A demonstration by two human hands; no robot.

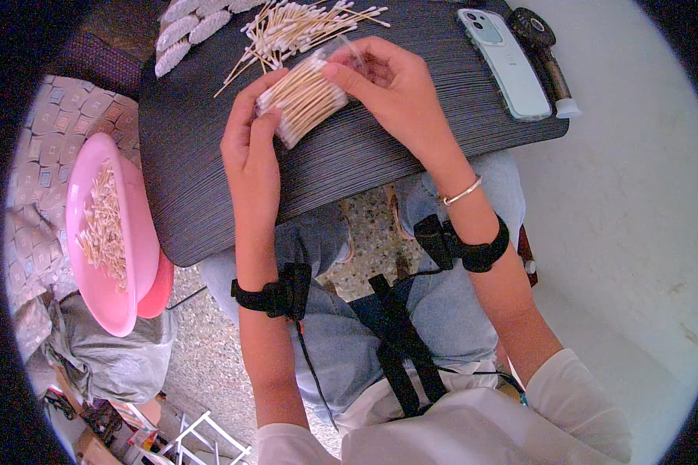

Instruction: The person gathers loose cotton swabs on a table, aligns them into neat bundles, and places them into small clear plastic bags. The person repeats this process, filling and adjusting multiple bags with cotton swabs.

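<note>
Between my two hands is a clear plastic bag of cotton swabs, tilted above the dark wood-grain table. My left hand grips the bag's lower left end, thumb in front and fingers behind. At the upper right end, my right hand pinches the bag near a loose flap of clear film, with the thumb over the swabs. Its other fingers are curled and partly hidden. Just beyond the bag lies a loose heap of cotton swabs with wooden sticks and white tips.
Several filled packs are stacked at the table's far left. A phone in a clear case lies at the right, beside a dark-handled object. Left of the table, a pink basin holds many swabs. A white wall borders the right side.
</note>
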